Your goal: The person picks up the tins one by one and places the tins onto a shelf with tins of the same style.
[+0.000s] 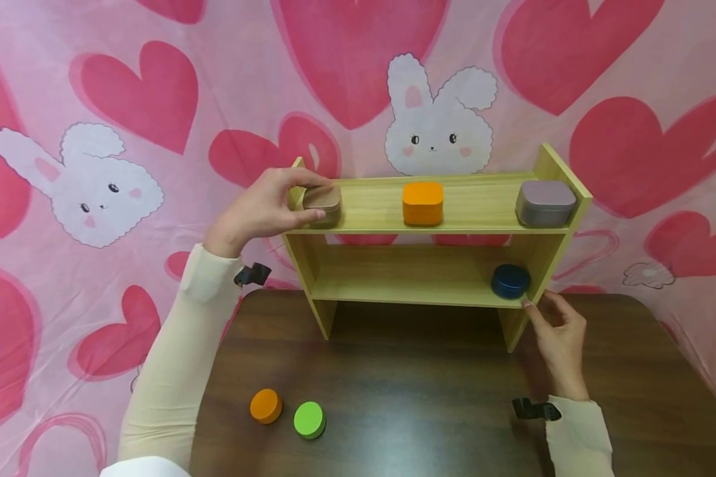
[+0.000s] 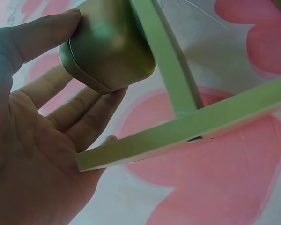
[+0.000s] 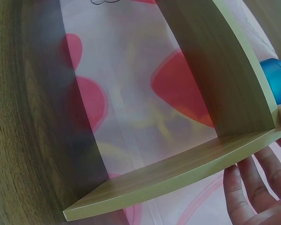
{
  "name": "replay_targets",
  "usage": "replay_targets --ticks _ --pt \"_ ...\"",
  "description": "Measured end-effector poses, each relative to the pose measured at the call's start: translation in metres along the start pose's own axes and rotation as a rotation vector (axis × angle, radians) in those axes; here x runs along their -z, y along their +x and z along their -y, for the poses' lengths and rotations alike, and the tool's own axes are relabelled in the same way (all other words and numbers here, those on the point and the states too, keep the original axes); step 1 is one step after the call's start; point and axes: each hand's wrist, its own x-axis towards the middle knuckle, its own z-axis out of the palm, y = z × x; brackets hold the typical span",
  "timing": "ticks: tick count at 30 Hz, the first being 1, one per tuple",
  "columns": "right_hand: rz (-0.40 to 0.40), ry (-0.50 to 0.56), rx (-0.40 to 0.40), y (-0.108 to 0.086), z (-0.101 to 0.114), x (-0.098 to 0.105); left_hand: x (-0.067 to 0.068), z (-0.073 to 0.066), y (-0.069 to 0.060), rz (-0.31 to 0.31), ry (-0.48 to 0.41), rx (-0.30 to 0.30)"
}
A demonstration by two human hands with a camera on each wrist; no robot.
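Observation:
A two-tier light wooden shelf (image 1: pixel 394 303) stands on the table. At the left end of its upper board, my left hand (image 1: pixel 265 205) grips a brown rounded tin (image 1: pixel 325 205). The left wrist view shows the thumb on one side of this tin (image 2: pixel 110 47) and fingers on the other. My right hand (image 1: pixel 557 341) holds the shelf's right side panel (image 3: pixel 178 180), thumb at the front edge and fingers outside. Close to that thumb, a round dark blue tin (image 1: pixel 510 281) rests on the lower board. An orange tin (image 1: pixel 422 204) and a greyish-purple tin (image 1: pixel 545 203) sit on the upper board.
Two round tins, one orange (image 1: pixel 266 406) and one green (image 1: pixel 309 420), lie at the front left of the dark wooden table (image 1: pixel 417 397). Behind the shelf hangs a pink cloth (image 1: pixel 358 149) printed with hearts and rabbits.

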Motion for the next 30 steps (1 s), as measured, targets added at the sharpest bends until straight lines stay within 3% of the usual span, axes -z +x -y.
replay_targets --ticks 13,25,30 --pt "0.003 0.012 -0.027 0.001 0.001 0.0 -0.004 0.006 0.0 -0.027 0.023 -0.014" --pt "0.001 -0.009 -0.007 0.001 0.0 0.001 -0.004 0.003 -0.005 -0.1 0.043 -0.037" --pt "0.001 -0.023 0.003 0.001 -0.001 0.0 -0.005 0.003 -0.01 -0.162 0.024 -0.082"
